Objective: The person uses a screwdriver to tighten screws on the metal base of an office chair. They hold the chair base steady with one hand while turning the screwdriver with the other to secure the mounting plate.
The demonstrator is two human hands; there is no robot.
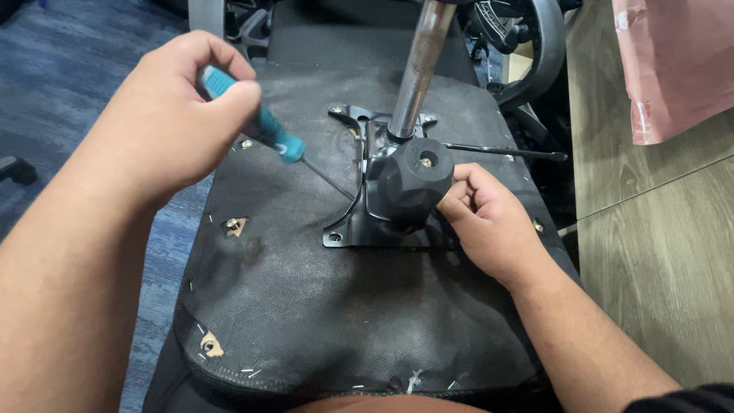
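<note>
Head view shows the teal-handled screwdriver (256,115) clenched in your left hand (164,115), its thin shaft running down and to the right toward the black metal mounting plate (348,222) bolted to the upturned chair seat (306,306). The tip lies at the plate's left edge, just left of the black tension knob (413,180); you cannot tell from here whether it touches a screw. Your right hand (489,226) is the nearer one to the knob, its fingers curled against the knob's right side, grasping it. From the knob's top the chrome gas cylinder (420,61) rises away from you, tilted slightly right. 1 thin black lever rod (508,151) sticks out to the right of the mechanism, well clear of the screwdriver. 2 torn holes with bolt inserts (233,226) mark the fabric on the left. Wood-grain flooring (657,252) lies at right, blue carpet (69,69) at left.
</note>
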